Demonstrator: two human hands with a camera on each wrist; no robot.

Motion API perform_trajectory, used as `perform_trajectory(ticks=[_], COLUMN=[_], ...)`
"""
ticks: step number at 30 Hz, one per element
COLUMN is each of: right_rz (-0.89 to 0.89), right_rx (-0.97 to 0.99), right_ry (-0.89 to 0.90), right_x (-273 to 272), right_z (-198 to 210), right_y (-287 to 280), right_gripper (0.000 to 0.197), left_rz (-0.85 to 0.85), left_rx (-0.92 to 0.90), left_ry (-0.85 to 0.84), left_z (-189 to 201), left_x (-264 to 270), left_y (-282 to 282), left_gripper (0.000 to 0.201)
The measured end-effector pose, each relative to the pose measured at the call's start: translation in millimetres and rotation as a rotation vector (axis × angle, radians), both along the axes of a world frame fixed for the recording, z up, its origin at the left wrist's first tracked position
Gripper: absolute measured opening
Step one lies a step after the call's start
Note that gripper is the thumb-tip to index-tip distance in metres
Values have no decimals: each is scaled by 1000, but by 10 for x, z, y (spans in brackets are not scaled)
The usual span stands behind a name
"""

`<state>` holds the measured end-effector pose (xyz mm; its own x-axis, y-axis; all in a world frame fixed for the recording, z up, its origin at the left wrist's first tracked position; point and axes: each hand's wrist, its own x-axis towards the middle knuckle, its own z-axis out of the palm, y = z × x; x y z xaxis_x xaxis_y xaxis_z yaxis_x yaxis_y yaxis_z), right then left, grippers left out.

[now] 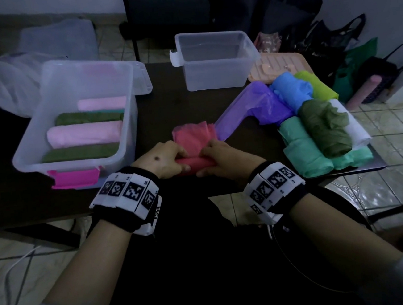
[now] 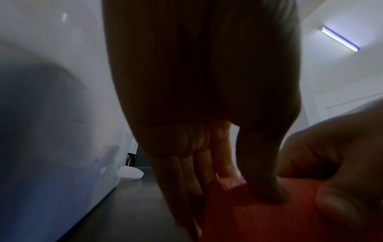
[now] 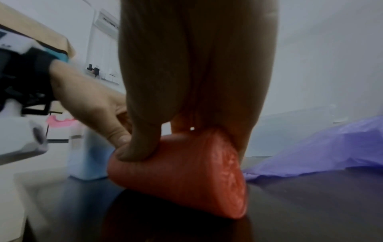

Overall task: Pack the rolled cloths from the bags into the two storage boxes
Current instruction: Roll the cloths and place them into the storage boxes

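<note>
Dim room, tiled floor, dark table (image 1: 166, 101) carrying two clear storage boxes. Near box (image 1: 76, 115) at 10 o'clock holds four rolls, pink and green alternating, each lying left-right; far box (image 1: 216, 60) at 1 o'clock looks empty. Bagged rolls (image 1: 316, 126) heaped at 3 o'clock, a flattened purple bag (image 1: 248, 111) beside them. Step in hand, by my reading: freeing a red roll (image 1: 196, 164) from its red bag (image 1: 194, 134), at the table's near edge, dead centre. Left hand (image 1: 164, 159) curled round the roll's left end; right hand (image 1: 221, 160) curled round the right end, thumb pressed on top in the wrist view. Roll's long axis runs 9 to 3; bag trails toward 12. Next move probably calls for drawing the roll clear of the bag, then carrying it toward 10 or 1, axis kept left-right to match the stack.
</note>
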<state>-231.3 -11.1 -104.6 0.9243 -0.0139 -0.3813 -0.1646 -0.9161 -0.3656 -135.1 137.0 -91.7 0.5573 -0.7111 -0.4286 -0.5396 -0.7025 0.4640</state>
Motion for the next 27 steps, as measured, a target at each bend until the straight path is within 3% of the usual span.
perform_trajectory(ticks=[5, 9, 11, 13, 17, 21, 25, 27], right_rz=[-92, -116, -110, -93, -149, -107, -81, -63], right_rx=[114, 50, -17, -93, -136, -175, -153, -172], right_ry=[45, 78, 81, 49, -151, -256, -229, -236], right_x=[75, 185, 237, 263, 206, 79, -66, -88], right_z=[83, 128, 98, 43, 34, -16, -59, -44], right_y=[-63, -88, -91, -100, -44, 79, 133, 145], right_gripper=[54, 44, 46, 49, 54, 41, 67, 61], left_rz=[27, 142, 131, 97, 23, 22, 11, -12], left_rx=[3, -274, -316, -251, -170, -182, -101, -70], left_ry=[10, -133, -184, -158, -123, -144, -123, -115], left_z=[-43, -72, -101, -115, -128, -160, -158, -164], left_x=[40, -18, -40, -37, -21, -21, 4, 20], left_y=[9, -15, -23, -14, 17, 1, -42, -38], left_gripper=[42, 31, 24, 30, 64, 58, 56, 56])
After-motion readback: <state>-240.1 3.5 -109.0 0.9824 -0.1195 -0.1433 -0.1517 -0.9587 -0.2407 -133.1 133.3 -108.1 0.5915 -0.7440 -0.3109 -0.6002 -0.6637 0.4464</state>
